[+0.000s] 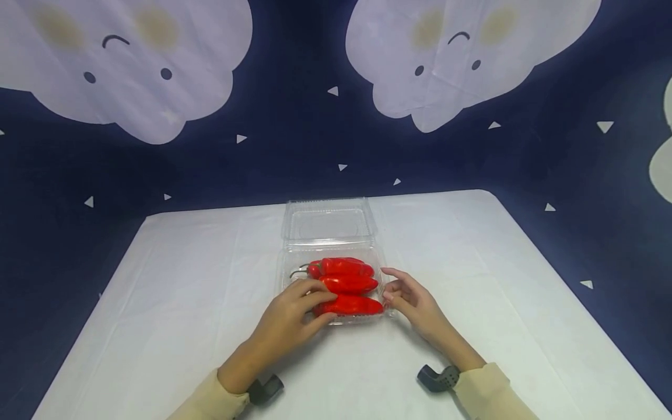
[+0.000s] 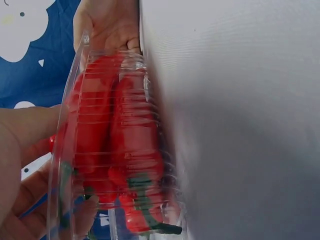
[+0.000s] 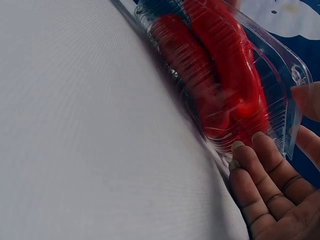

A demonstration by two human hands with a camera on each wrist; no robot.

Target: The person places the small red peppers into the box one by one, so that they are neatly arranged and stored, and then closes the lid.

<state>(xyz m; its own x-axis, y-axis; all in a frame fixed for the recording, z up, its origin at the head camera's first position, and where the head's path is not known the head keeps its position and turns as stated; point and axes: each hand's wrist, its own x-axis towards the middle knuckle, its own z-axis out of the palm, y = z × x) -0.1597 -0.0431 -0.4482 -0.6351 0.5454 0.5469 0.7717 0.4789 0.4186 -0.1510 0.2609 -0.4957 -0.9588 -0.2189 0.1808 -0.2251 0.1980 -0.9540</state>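
Long red peppers (image 1: 349,284) with green stems lie side by side in a clear plastic clamshell box (image 1: 336,320). The box's lid (image 1: 329,224) is folded back, away from me. My left hand (image 1: 294,309) reaches over the box's left side and grips the stem end of the nearest pepper (image 1: 352,305), covering it. Through the clear wall in the left wrist view, its fingers (image 2: 37,197) show beside the peppers. My right hand (image 1: 415,300) holds the box's right edge. In the right wrist view its thumb is at the rim (image 3: 295,117) and several fingertips touch the side wall.
A white cloth-covered table (image 1: 184,291) lies under the box. Behind it hangs a dark blue backdrop (image 1: 294,146) with clouds and small triangles. Dark devices (image 1: 438,379) are strapped at both wrists, next to the beige sleeves.
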